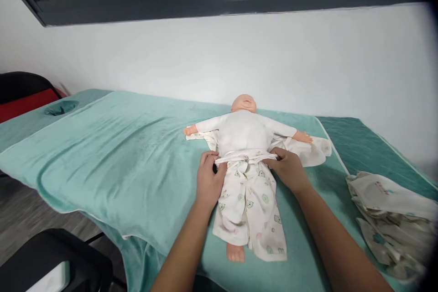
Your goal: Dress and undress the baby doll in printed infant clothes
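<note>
A baby doll [244, 132] lies on its back on the green-covered table, head toward the wall and arms spread. White printed baby pants [249, 205] cover its legs, and one bare foot [235, 252] sticks out of a leg opening. My left hand [209, 180] pinches the waistband at the doll's waist on the left. On the other side, my right hand [289, 168] grips the same waistband between thumb and fingers. A pale cloth garment [310, 149] lies spread beneath the doll's back and arms. The doll's other foot is hidden inside the pants.
A pile of folded baby clothes [390, 210] rests at the table's right. The green cover [102, 155] stretches left toward a face hole [61, 107]. A black chair [58, 255] with a white object on it stands at lower left; a white wall [171, 59] is behind.
</note>
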Demonstrator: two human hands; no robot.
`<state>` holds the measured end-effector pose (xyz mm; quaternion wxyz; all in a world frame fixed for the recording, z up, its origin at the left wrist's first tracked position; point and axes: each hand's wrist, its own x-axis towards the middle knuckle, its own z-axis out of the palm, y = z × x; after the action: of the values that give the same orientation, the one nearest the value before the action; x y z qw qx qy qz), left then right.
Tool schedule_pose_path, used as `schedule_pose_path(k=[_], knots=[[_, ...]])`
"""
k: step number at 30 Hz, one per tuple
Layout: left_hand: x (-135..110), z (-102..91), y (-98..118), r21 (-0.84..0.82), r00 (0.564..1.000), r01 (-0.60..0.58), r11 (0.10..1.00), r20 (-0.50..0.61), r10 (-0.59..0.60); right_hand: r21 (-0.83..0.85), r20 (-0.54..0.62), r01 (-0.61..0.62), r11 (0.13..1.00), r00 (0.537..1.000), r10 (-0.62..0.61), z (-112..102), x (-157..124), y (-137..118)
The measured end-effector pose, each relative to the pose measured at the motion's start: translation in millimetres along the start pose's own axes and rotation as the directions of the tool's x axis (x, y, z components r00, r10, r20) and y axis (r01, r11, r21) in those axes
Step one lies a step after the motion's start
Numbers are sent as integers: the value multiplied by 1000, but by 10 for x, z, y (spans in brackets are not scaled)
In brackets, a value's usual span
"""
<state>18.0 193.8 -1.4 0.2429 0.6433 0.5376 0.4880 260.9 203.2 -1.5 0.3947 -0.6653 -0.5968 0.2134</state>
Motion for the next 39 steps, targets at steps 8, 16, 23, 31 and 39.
schedule_pose_path(k=[8, 16, 23, 31, 39], knots=[[-216, -54, 81, -23, 1000, 18, 1000, -8, -18, -31, -185, 43, 999, 981, -48, 106, -138, -90], [-328, -98, 67, -87, 996, -3, 996, 85, 11, 98, -194, 3, 995, 981, 16, 138, -195, -136], [-171, 5, 26, -174, 993, 28, 984, 115, -8, 65, -165, 61, 996, 985, -49, 169, -141, -119], [205, 264, 17, -176, 998, -68, 982, 5, 70, 75, -198, 42, 996, 980, -26, 179, 14, -127], [278, 313, 36, -158, 996, -92, 983, -11, 91, 203, -116, -34, 979, 992, 59, 175, 50, -92]])
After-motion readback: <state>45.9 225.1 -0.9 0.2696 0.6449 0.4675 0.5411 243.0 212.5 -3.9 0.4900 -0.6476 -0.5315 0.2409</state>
